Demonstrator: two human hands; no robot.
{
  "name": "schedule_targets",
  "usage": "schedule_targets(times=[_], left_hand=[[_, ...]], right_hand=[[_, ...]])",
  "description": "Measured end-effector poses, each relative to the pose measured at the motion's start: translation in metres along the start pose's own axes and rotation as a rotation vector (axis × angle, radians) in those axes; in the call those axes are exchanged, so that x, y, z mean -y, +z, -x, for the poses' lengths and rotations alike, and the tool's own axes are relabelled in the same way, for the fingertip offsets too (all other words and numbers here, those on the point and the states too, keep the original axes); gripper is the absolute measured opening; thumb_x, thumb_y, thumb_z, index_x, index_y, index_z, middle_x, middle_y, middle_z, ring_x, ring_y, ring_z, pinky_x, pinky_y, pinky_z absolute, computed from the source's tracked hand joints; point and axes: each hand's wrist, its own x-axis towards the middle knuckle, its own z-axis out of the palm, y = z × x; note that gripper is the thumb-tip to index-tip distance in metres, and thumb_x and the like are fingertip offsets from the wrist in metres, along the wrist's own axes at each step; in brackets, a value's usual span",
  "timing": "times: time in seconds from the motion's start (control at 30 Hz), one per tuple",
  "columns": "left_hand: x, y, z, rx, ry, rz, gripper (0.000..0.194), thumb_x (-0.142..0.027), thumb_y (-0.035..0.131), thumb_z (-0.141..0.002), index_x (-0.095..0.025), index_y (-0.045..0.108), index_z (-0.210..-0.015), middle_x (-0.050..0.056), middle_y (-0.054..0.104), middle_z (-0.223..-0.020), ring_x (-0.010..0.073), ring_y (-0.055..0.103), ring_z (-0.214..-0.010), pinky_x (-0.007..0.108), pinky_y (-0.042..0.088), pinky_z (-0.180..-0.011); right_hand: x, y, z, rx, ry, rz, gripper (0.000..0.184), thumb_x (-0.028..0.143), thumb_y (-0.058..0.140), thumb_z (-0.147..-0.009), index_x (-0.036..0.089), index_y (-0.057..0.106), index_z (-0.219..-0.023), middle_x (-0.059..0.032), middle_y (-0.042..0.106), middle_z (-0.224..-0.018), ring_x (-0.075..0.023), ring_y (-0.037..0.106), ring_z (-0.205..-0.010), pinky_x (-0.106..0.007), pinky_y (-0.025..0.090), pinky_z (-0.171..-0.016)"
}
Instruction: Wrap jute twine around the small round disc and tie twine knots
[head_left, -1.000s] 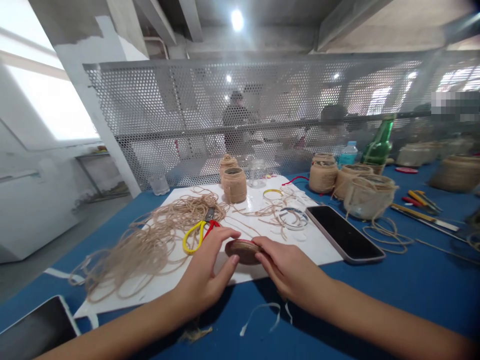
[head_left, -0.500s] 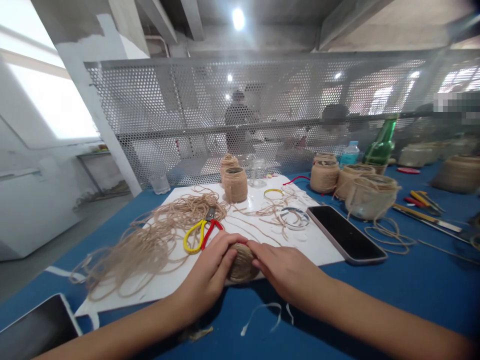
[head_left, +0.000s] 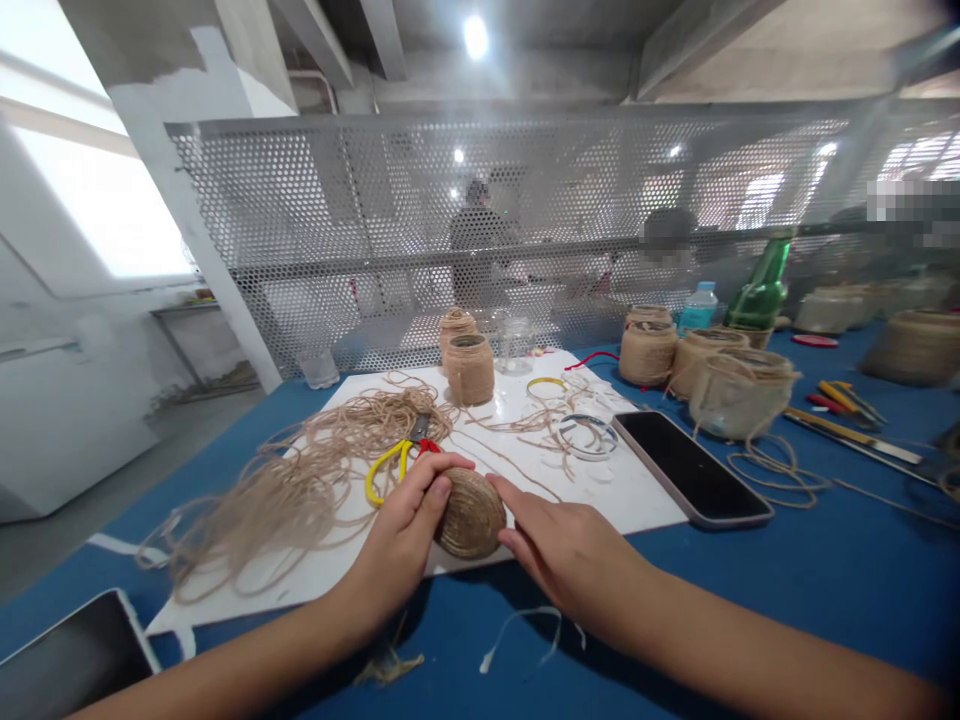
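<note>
A round lid covered in coiled brown twine (head_left: 471, 514) is tilted up, its spiral face towards me. My left hand (head_left: 409, 525) grips its left edge, thumb on the face and fingers behind. At the right edge, my right hand (head_left: 566, 535) pinches it between thumb and fingers. Just beyond my left hand lie scissors (head_left: 386, 474) with one yellow and one red handle, their red one partly hidden by my fingers. A loose heap of twine (head_left: 300, 480) spreads over the white sheet (head_left: 525, 400) to the left.
Twine-wrapped jars (head_left: 470, 370) stand at the back, with more on the right beside a green bottle (head_left: 761, 285). A phone (head_left: 690, 468) lies right of my hands, another device (head_left: 79, 650) at lower left. A roll of clear tape (head_left: 587, 437) sits on the sheet. A perforated metal screen (head_left: 405, 220) borders the table.
The lid has turned from nearly edge-on, its red rim showing, to its coiled twine face towards me. Both hands have kept hold, with the lid shifting slightly left.
</note>
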Motion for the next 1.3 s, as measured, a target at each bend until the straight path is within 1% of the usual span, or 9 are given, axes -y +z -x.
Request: schedule_targets(times=[0.2, 0.3, 0.37, 0.6, 0.8, 0.9, 1.0, 1.2, 1.3], left_hand=[[0.004, 0.004, 0.005, 0.040, -0.103, 0.193, 0.019, -0.032, 0.040, -0.088, -0.025, 0.053, -0.100, 0.000, 0.054, -0.095, 0.0157, 0.048, -0.087, 0.023, 0.037, -0.077], [0.006, 0.003, 0.005, 0.084, -0.126, 0.309, 0.017, -0.031, 0.041, -0.087, -0.024, 0.052, -0.099, 0.000, 0.053, -0.092, 0.0161, 0.048, -0.086, 0.024, 0.037, -0.076], [0.007, 0.002, 0.003, 0.108, -0.127, 0.320, 0.016, -0.027, 0.041, -0.086, -0.023, 0.052, -0.097, 0.000, 0.053, -0.089, 0.0162, 0.048, -0.083, 0.025, 0.037, -0.075], [0.008, -0.003, -0.002, 0.165, -0.061, 0.081, 0.011, -0.014, 0.039, -0.080, -0.019, 0.048, -0.084, -0.001, 0.050, -0.080, 0.0155, 0.048, -0.079, 0.026, 0.038, -0.073], [-0.003, -0.001, 0.002, 0.183, 0.117, -0.223, 0.017, -0.018, 0.045, -0.080, -0.019, 0.047, -0.098, 0.003, 0.053, -0.096, 0.0181, 0.049, -0.092, 0.031, 0.037, -0.083], [-0.002, -0.001, 0.003, 0.192, 0.206, -0.313, 0.015, -0.020, 0.046, -0.082, -0.020, 0.047, -0.097, 0.003, 0.055, -0.094, 0.0173, 0.050, -0.089, 0.030, 0.038, -0.081], [0.003, -0.001, 0.003, 0.212, 0.258, -0.371, 0.012, -0.021, 0.044, -0.084, -0.020, 0.048, -0.095, 0.003, 0.055, -0.090, 0.0169, 0.051, -0.083, 0.030, 0.040, -0.077], [0.007, 0.001, 0.005, 0.225, 0.156, -0.313, 0.013, -0.021, 0.036, -0.088, -0.020, 0.042, -0.099, 0.003, 0.054, -0.089, 0.0164, 0.052, -0.082, 0.029, 0.040, -0.075], [0.007, 0.002, 0.005, 0.206, 0.140, -0.257, 0.012, -0.022, 0.034, -0.089, -0.020, 0.041, -0.099, 0.003, 0.052, -0.091, 0.0164, 0.051, -0.085, 0.029, 0.040, -0.077]], right_hand=[[0.008, -0.005, -0.001, 0.012, 0.101, -0.241, 0.039, 0.024, 0.032, -0.091, 0.012, 0.033, -0.128, -0.0116, 0.060, -0.106, -0.0207, 0.059, -0.094, -0.033, 0.050, -0.076], [0.009, -0.009, -0.001, 0.011, 0.116, -0.293, 0.036, 0.020, 0.031, -0.090, 0.014, 0.035, -0.126, -0.0096, 0.059, -0.106, -0.0190, 0.058, -0.095, -0.032, 0.049, -0.078], [0.007, -0.011, -0.001, 0.010, 0.104, -0.259, 0.034, 0.019, 0.031, -0.090, 0.015, 0.038, -0.123, -0.0093, 0.060, -0.102, -0.0188, 0.058, -0.091, -0.032, 0.048, -0.076], [-0.007, -0.005, 0.000, 0.028, -0.006, 0.007, 0.040, 0.011, 0.037, -0.085, 0.013, 0.037, -0.125, -0.0089, 0.060, -0.087, -0.0197, 0.056, -0.079, -0.032, 0.047, -0.066], [-0.007, -0.006, 0.000, 0.034, -0.097, 0.086, 0.045, 0.008, 0.040, -0.082, 0.010, 0.034, -0.126, -0.0078, 0.060, -0.086, -0.0189, 0.055, -0.074, -0.029, 0.045, -0.060], [-0.006, -0.008, 0.001, 0.044, -0.130, 0.113, 0.043, 0.009, 0.041, -0.082, 0.008, 0.035, -0.125, -0.0084, 0.060, -0.086, -0.0190, 0.055, -0.072, -0.030, 0.045, -0.058], [-0.008, -0.007, 0.001, 0.005, -0.146, 0.162, 0.043, 0.010, 0.042, -0.083, 0.007, 0.035, -0.125, -0.0087, 0.060, -0.084, -0.0194, 0.055, -0.071, -0.030, 0.044, -0.057], [-0.009, -0.008, -0.002, -0.063, -0.086, 0.127, 0.034, 0.016, 0.039, -0.088, 0.010, 0.041, -0.121, -0.0073, 0.063, -0.083, -0.0186, 0.058, -0.072, -0.031, 0.047, -0.061], [-0.007, -0.010, -0.004, -0.106, -0.083, 0.100, 0.031, 0.018, 0.037, -0.089, 0.010, 0.044, -0.119, -0.0082, 0.064, -0.085, -0.0180, 0.060, -0.075, -0.030, 0.048, -0.063]])
